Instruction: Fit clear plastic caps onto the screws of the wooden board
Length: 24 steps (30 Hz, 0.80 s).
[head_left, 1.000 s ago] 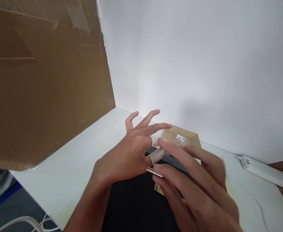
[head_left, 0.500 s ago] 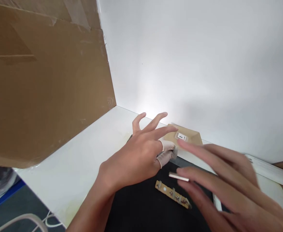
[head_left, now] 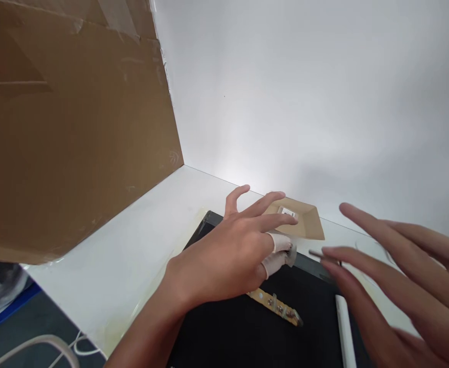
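A tall cardboard box [head_left: 71,128] is seen at the far left on the white table [head_left: 140,245]. A black mat [head_left: 247,337] is spread near the centre, with a small cardboard tray [head_left: 305,222] just beyond its far edge.

The left hand [head_left: 228,255] is held above the mat, three fingers spread, while a small pale piece [head_left: 290,251] is pinched between the cot-covered thumb and forefinger; what it is cannot be told.

The right hand [head_left: 401,286] is open and blurred at the right, with a thin metal strip [head_left: 324,254] at its fingertips; whether it is gripped cannot be told.

A tan circuit strip [head_left: 275,305] lies flat on the mat, partly under the left hand, its long axis running from far left to near right. Work on it appears to be under way, not finished.
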Each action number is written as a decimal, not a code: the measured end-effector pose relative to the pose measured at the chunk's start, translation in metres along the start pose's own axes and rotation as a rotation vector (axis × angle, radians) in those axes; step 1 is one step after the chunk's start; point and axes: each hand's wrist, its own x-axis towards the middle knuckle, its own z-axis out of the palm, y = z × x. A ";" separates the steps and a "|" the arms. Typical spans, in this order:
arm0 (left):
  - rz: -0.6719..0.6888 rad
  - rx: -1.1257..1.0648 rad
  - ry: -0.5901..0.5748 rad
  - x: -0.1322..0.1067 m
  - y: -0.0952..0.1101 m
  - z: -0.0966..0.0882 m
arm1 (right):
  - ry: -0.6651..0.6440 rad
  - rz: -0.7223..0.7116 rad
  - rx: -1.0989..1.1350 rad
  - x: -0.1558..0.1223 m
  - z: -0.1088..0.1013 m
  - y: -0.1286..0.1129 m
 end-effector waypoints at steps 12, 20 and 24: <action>0.009 -0.019 -0.038 0.002 -0.002 0.004 | -0.030 -0.020 -0.111 0.012 -0.005 0.000; 0.036 -0.032 -0.017 0.003 -0.005 0.007 | -0.220 -0.144 0.129 0.006 -0.019 -0.004; 0.034 -0.024 -0.036 0.004 -0.006 0.008 | -0.072 -0.044 -0.077 0.012 -0.010 0.001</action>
